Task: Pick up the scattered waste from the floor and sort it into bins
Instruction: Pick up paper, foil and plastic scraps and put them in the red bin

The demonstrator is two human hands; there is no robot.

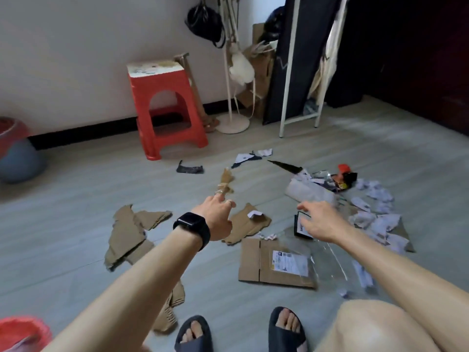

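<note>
- Left hand (215, 219) reaches forward with fingers stretched out, gripping nothing, just above a torn cardboard piece (253, 229).
- Right hand (321, 222) hovers with fingers loosely spread over a dark packet (300, 227).
- Paper scraps (375, 212) and a flattened box (269, 268) lie mid-floor.

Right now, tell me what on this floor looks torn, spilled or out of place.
Waste litters the floor: torn cardboard pieces left of the left hand, a flattened labelled box near the feet, crumpled white paper heaped at right beside a snack wrapper. The right hand reaches over it; both hands hold nothing.
</note>
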